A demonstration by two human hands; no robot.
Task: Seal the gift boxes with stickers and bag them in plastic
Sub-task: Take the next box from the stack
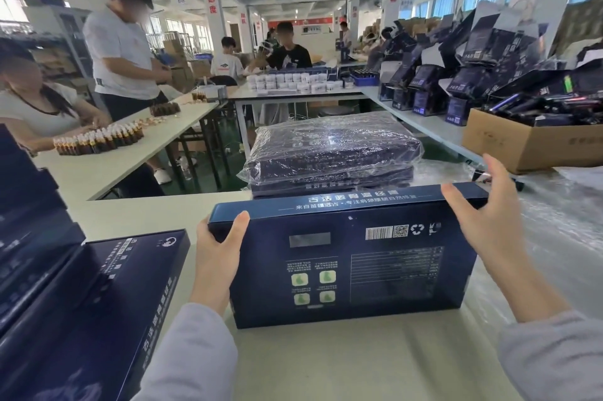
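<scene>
A dark blue gift box (352,263) stands tilted on its long edge on the white table (342,361), its printed back with barcode facing me. My left hand (218,257) grips its left end, thumb on the face and fingers behind. At the box's upper right corner is my right hand (486,214), fingers spread and straight, thumb touching the top edge. Behind it lies a stack of blue boxes wrapped in clear plastic (329,152). Clear plastic bags (554,224) are spread on the table to the right.
More blue gift boxes (85,312) are stacked at my left. A cardboard carton (528,146) full of dark items sits at right, with piles of dark packages (473,74) behind. Several people work at tables with small brown bottles (101,139).
</scene>
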